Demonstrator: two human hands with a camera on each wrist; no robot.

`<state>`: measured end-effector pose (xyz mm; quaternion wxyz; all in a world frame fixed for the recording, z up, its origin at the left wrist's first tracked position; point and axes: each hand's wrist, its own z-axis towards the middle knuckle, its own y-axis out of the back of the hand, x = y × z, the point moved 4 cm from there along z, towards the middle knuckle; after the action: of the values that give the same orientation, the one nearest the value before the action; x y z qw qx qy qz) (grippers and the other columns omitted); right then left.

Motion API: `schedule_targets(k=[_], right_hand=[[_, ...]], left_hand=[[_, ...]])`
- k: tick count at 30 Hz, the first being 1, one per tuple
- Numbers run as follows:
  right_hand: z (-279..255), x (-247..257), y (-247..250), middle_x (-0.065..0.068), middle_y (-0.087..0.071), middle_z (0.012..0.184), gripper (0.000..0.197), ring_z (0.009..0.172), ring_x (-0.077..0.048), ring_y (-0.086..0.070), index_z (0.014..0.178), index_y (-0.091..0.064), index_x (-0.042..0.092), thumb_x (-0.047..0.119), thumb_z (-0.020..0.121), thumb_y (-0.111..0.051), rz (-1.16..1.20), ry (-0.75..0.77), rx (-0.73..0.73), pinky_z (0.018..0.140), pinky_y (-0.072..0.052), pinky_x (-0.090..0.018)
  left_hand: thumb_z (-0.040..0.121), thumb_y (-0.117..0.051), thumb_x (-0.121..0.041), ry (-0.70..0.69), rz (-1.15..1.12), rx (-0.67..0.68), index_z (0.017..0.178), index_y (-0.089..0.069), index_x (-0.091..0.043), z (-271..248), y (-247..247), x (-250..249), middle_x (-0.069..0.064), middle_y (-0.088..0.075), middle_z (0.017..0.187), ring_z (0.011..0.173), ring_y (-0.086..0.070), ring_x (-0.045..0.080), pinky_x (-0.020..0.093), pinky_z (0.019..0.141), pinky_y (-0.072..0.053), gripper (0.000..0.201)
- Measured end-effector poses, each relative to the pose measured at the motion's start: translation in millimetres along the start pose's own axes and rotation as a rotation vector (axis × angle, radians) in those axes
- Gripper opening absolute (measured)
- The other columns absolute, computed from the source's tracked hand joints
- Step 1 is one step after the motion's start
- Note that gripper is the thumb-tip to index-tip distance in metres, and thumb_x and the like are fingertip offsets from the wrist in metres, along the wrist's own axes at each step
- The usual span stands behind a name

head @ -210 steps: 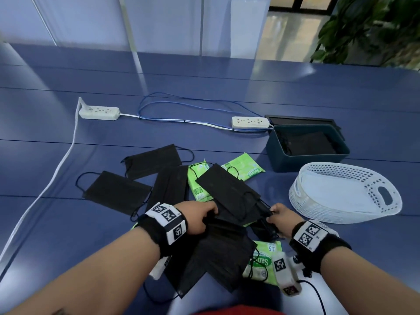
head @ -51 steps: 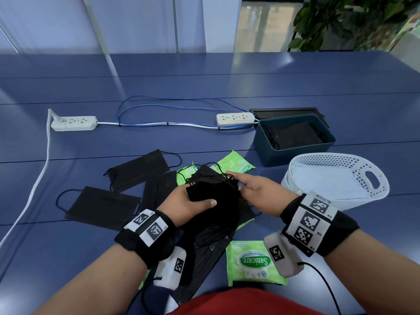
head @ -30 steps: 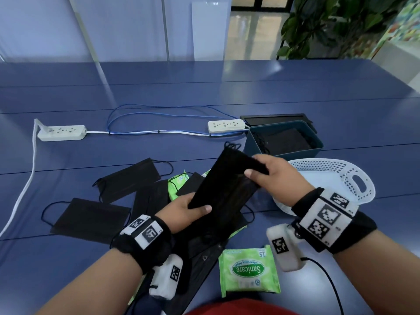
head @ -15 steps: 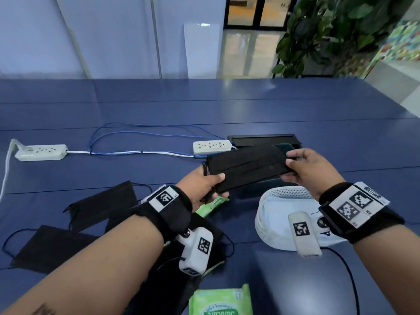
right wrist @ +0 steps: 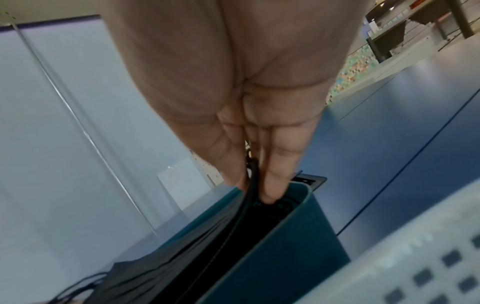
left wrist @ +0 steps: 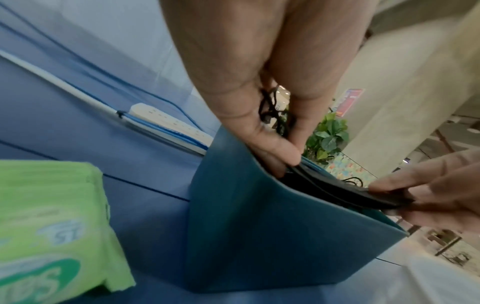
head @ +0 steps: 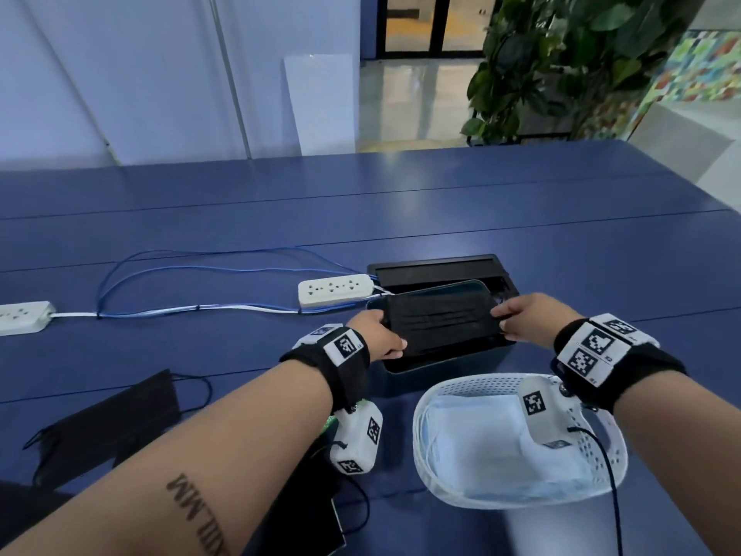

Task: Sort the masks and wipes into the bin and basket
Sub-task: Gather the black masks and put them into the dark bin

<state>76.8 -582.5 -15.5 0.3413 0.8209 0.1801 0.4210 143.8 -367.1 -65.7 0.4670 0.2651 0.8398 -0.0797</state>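
Observation:
Both hands hold one black mask [head: 441,319] flat, stretched over the mouth of the teal bin [head: 445,365]. My left hand [head: 391,335] pinches its left end and my right hand [head: 501,319] pinches its right end. The left wrist view shows the left hand [left wrist: 288,158] gripping the mask [left wrist: 337,191] at the rim of the bin [left wrist: 259,226]. In the right wrist view the right hand [right wrist: 254,189] pinches the mask's edge [right wrist: 168,267] just inside the bin [right wrist: 280,257]. A white perforated basket [head: 419,439] with pale blue masks sits in front of the bin.
More black masks [head: 108,427] lie on the blue table at the lower left. A green wipes pack [left wrist: 52,216] lies left of the bin. Two white power strips [head: 335,288] [head: 24,317] with blue cables [head: 200,266] run behind. A black tray [head: 437,268] sits behind the bin.
Both hands lifted the black mask off the pile, carried it forward and right, and now hold it lower, at the bin's opening. The camera view tilted up.

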Motion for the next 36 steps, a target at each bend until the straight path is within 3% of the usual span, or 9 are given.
schedule_targets(k=[3,6,9,12,14,21,27,31,36], right_hand=[[2.9,-1.8,-4.8,-0.007,-0.057,0.128,0.035,0.114,-0.022,-0.056,0.129,-0.056,0.012,0.019,0.096,-0.051,-0.259,-0.050,0.087,0.097,-0.040,-0.024],[0.7,9.5,-11.6,-0.009,-0.049,0.139,0.039,0.127,-0.027,-0.046,0.134,-0.049,0.009,0.026,0.101,-0.037,-0.450,-0.017,0.124,0.104,-0.037,-0.030],[0.6,15.5,-20.8,-0.010,-0.056,0.129,0.035,0.110,-0.024,-0.053,0.121,-0.055,0.006,0.030,0.099,-0.042,-0.597,0.039,0.171,0.088,-0.039,-0.027],[-3.0,19.4,-22.6,-0.010,-0.058,0.121,0.021,0.098,-0.020,-0.049,0.102,-0.053,0.012,0.030,0.098,-0.043,-0.609,0.040,0.170,0.082,-0.036,-0.026],[-12.6,25.3,-13.9,-0.010,-0.058,0.126,0.029,0.107,-0.023,-0.053,0.113,-0.058,0.011,0.032,0.097,-0.045,-0.574,0.068,0.081,0.087,-0.039,-0.028],[-79.9,51.2,-3.5,0.006,-0.060,0.108,0.023,0.098,-0.013,-0.053,0.111,-0.061,0.024,0.035,0.093,-0.052,-0.231,0.257,-0.053,0.084,-0.038,-0.027],[-150.1,77.0,-53.9,0.013,-0.064,0.092,0.010,0.080,0.002,-0.055,0.098,-0.064,0.030,0.031,0.090,-0.058,-0.057,0.393,0.122,0.070,-0.040,-0.015],[-165.2,74.3,-114.4,0.013,-0.064,0.087,0.008,0.078,-0.003,-0.058,0.096,-0.064,0.031,0.032,0.089,-0.059,-0.081,0.379,0.264,0.072,-0.042,-0.019],[-164.1,60.4,-183.7,0.008,-0.064,0.101,0.016,0.094,-0.011,-0.059,0.102,-0.061,0.023,0.033,0.090,-0.059,-0.256,0.331,0.392,0.073,-0.043,-0.015]], left_hand=[[0.085,-0.062,0.004,-0.011,0.161,-0.012,0.079,-0.056,-0.011,7.0,-4.9,3.2,0.006,-0.060,0.081,0.082,-0.060,0.020,0.027,0.070,-0.058,0.018],[0.081,-0.069,-0.013,-0.061,0.447,-0.024,0.091,-0.059,-0.009,-0.4,-6.1,1.2,0.013,-0.067,0.102,0.095,-0.065,0.027,0.037,0.088,-0.054,0.014],[0.085,-0.063,-0.026,-0.130,0.668,-0.022,0.104,-0.065,-0.006,-20.6,-4.9,-4.8,0.008,-0.067,0.108,0.098,-0.062,0.022,0.023,0.081,-0.047,0.027],[0.089,-0.058,-0.033,-0.206,0.731,-0.044,0.114,-0.066,-0.009,-48.3,7.0,-10.5,0.004,-0.065,0.115,0.109,-0.059,0.020,0.025,0.090,-0.044,0.035],[0.089,-0.060,-0.034,-0.230,0.663,-0.064,0.124,-0.060,-0.016,-67.7,25.5,-8.2,-0.001,-0.062,0.122,0.113,-0.057,0.015,0.025,0.097,-0.041,0.039],[0.090,-0.062,-0.030,-0.237,0.562,-0.107,0.110,-0.061,-0.028,-132.7,117.7,42.4,-0.006,-0.065,0.106,0.087,-0.058,0.001,0.013,0.076,-0.042,0.020],[0.063,-0.065,-0.057,-0.101,0.450,-0.197,0.095,-0.066,-0.035,-191.6,186.0,111.6,-0.004,-0.071,0.096,0.095,-0.066,0.014,0.030,0.094,-0.047,0.040],[0.087,-0.065,-0.029,0.020,0.452,-0.308,0.099,-0.063,-0.026,-218.2,220.8,161.5,-0.003,-0.069,0.096,0.094,-0.064,0.015,0.021,0.082,-0.044,0.013],[0.086,-0.067,-0.031,0.237,0.435,-0.414,0.114,-0.058,-0.015,-226.6,255.3,229.5,0.011,-0.061,0.123,0.111,-0.058,0.023,0.032,0.097,-0.043,0.034]])
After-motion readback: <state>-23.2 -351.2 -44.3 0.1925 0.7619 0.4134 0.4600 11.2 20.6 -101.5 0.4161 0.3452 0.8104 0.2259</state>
